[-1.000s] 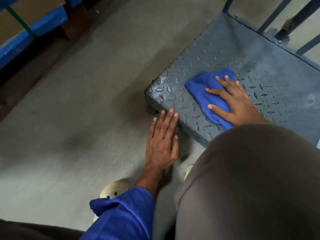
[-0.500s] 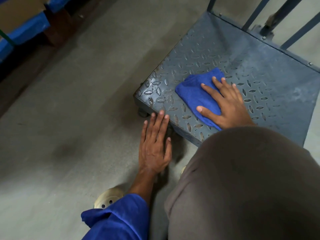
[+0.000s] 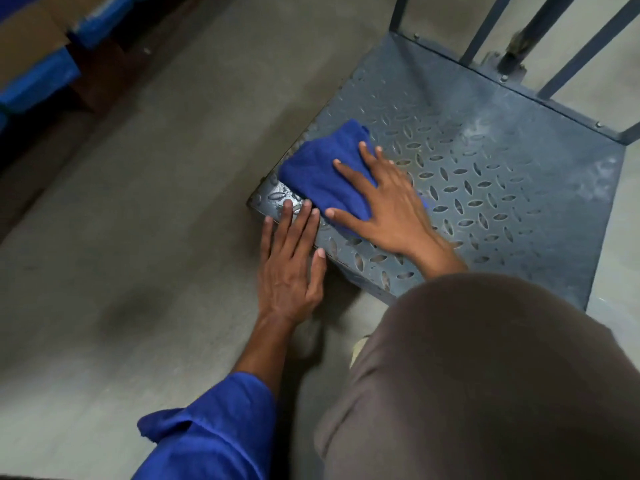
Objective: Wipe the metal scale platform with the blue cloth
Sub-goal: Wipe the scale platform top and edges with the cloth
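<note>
The metal scale platform (image 3: pixel 502 174) is a grey checker plate low on the floor, with dusty pale smears toward its far right. A folded blue cloth (image 3: pixel 322 171) lies near the platform's near-left corner. My right hand (image 3: pixel 388 206) presses flat on the cloth with spread, straight fingers. My left hand (image 3: pixel 289 268) lies flat beside the platform's near edge, its fingertips reaching onto the corner of the plate. The corner next to the cloth looks wet and shiny.
Upright grey metal bars (image 3: pixel 540 32) rise from the platform's far edge. Blue-wrapped cardboard boxes (image 3: pixel 38 60) are stacked at the top left. Bare concrete floor (image 3: pixel 121 237) spreads to the left. My bent knee (image 3: pixel 491 382) fills the lower right.
My right hand has slid the cloth leftward to the platform's near-left corner. My left hand's fingertips now reach onto the corner.
</note>
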Demonstrator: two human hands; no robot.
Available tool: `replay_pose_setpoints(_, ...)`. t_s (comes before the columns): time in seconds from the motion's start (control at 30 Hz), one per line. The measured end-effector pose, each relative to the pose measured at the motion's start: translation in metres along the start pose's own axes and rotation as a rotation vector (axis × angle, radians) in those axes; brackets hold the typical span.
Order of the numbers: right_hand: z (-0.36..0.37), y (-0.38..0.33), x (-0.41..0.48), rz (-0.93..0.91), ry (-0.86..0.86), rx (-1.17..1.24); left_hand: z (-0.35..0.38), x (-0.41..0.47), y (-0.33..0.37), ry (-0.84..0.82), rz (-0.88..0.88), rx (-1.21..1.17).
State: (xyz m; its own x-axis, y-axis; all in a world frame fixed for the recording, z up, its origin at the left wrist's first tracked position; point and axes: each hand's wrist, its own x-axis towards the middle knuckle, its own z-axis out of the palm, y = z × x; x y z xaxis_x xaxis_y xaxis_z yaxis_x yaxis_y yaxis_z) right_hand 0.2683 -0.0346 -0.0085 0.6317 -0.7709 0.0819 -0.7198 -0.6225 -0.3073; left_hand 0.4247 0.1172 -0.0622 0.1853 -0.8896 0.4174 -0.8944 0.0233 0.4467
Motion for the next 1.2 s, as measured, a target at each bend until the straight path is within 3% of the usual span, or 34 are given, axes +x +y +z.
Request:
replay_pose_setpoints(0.13,-0.003,-0.007,0.013,-0.017,-0.059,0.06,-0.003,0.022,-0.005,0.162,-0.052,-0.003)
replay_pose_setpoints(0.23,-0.015,-0.001,-0.001,0.031,-0.01,0.129,-0.01,0.04,-0.006,0.231,-0.085,-0.038)
replay_pose_setpoints(0.4,-0.02,0.01,-0.036,0.088,0.055,0.216,-0.014,0.073,-0.034,0.065,0.087,-0.043)
replay_pose_setpoints(0.6,-0.007,0.001,-0.047,0.12,0.149,0.172,-0.019,0.107,-0.057,-0.165,0.147,-0.132)
replay_pose_setpoints(0.87,-0.006,0.002,-0.047,0.144,0.395,0.235,-0.034,0.136,-0.044,-0.231,0.201,-0.133)
replay_pose_setpoints(1.03,-0.017,0.029,-0.048,0.023,0.487,0.256,-0.025,0.129,-0.03,-0.152,0.272,-0.057)
replay_pose_setpoints(1.2,-0.026,0.04,-0.054,0.006,0.555,0.255,-0.021,0.134,-0.02,0.047,0.319,-0.098)
